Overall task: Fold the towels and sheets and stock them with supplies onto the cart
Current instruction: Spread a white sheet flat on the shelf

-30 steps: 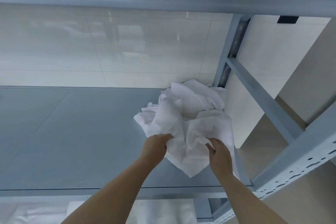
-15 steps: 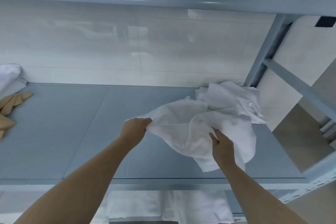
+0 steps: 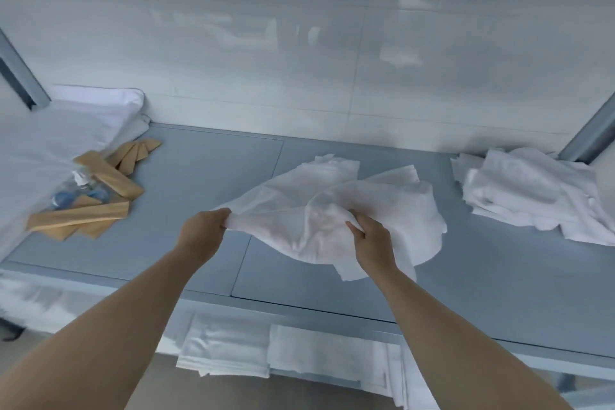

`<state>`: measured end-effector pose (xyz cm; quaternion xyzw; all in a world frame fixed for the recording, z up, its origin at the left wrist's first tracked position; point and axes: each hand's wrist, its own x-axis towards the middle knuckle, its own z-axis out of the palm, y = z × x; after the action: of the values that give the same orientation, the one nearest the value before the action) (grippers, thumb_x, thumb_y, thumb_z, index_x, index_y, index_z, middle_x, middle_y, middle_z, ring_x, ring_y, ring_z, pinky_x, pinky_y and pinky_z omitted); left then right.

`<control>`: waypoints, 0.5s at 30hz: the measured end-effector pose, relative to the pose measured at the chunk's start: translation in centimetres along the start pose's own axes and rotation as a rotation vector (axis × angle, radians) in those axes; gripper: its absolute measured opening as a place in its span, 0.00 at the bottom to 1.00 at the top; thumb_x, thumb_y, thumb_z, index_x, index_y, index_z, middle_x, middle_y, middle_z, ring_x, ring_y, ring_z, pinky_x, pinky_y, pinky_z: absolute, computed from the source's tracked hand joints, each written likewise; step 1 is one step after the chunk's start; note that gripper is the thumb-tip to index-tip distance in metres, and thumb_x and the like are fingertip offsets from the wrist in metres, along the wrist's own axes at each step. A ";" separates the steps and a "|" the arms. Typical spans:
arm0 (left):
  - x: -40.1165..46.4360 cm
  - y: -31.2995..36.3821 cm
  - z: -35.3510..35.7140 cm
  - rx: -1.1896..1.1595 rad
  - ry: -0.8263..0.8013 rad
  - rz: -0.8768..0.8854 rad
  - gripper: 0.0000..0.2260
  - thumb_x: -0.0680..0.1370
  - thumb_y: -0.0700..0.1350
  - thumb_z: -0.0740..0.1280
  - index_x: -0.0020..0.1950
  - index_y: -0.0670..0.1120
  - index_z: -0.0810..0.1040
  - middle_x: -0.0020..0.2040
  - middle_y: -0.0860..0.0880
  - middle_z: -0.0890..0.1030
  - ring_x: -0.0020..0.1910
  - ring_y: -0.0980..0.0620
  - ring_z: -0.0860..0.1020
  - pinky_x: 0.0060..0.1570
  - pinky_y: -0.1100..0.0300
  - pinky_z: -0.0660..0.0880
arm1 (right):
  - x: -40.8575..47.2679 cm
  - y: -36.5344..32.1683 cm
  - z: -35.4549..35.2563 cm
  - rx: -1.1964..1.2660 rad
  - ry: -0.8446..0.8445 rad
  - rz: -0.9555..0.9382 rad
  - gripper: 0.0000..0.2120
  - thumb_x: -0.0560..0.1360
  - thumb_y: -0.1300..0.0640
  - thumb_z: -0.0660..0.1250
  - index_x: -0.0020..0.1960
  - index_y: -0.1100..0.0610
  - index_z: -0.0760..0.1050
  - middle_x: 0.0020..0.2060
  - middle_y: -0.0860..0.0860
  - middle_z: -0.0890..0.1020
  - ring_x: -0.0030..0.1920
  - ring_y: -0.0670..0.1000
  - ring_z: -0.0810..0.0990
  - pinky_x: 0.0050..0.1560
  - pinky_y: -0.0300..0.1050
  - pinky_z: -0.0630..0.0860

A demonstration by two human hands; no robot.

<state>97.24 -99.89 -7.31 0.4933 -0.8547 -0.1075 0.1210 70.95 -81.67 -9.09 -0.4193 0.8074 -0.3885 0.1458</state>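
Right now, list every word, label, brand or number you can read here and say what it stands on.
None can be read.
The clear plastic packet among the wooden hangers shows blue and white shapes, too blurred to read.
The white towel, towel pile and grey shelf carry no print.

On the shelf: 1 held cloth (image 3: 336,210), 1 cloth pile (image 3: 532,196), 1 pillow (image 3: 66,130).

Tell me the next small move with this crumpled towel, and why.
Probably draw the hands apart to spread the white towel flat over the grey shelf: the left hand and right hand pinch it, yet it is bunched and unfolded.
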 end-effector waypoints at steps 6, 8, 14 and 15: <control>-2.2 -2.8 1.1 0.016 -0.135 -0.071 0.12 0.79 0.47 0.66 0.60 0.46 0.76 0.48 0.44 0.82 0.47 0.41 0.79 0.40 0.55 0.71 | 2.9 -2.4 2.0 -0.119 -0.116 -0.036 0.12 0.81 0.53 0.60 0.58 0.58 0.78 0.49 0.56 0.82 0.54 0.60 0.77 0.57 0.58 0.72; -2.9 -2.1 1.6 0.014 -0.205 -0.054 0.22 0.76 0.54 0.69 0.68 0.50 0.71 0.59 0.47 0.80 0.58 0.45 0.77 0.51 0.54 0.74 | 3.1 -2.4 1.4 -0.118 -0.147 -0.030 0.13 0.81 0.52 0.60 0.58 0.57 0.77 0.50 0.56 0.82 0.54 0.60 0.77 0.58 0.58 0.72; -1.2 6.6 3.4 -0.245 -0.219 0.015 0.38 0.72 0.67 0.66 0.76 0.50 0.61 0.73 0.50 0.69 0.70 0.48 0.68 0.66 0.54 0.65 | 2.1 -2.0 -0.7 -0.069 -0.287 -0.078 0.18 0.79 0.48 0.63 0.66 0.52 0.75 0.60 0.50 0.80 0.62 0.54 0.75 0.66 0.52 0.68; -0.5 8.5 3.7 -0.308 -0.225 0.006 0.39 0.72 0.67 0.65 0.77 0.49 0.59 0.73 0.49 0.69 0.70 0.47 0.68 0.66 0.54 0.65 | 2.0 -1.8 -1.0 -0.046 -0.278 -0.082 0.19 0.79 0.48 0.63 0.66 0.54 0.74 0.62 0.50 0.79 0.64 0.52 0.74 0.67 0.48 0.67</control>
<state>89.42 -95.08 -8.28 0.4511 -0.8378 -0.2912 0.0989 70.24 -83.39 -6.90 -0.5051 0.7703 -0.3137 0.2305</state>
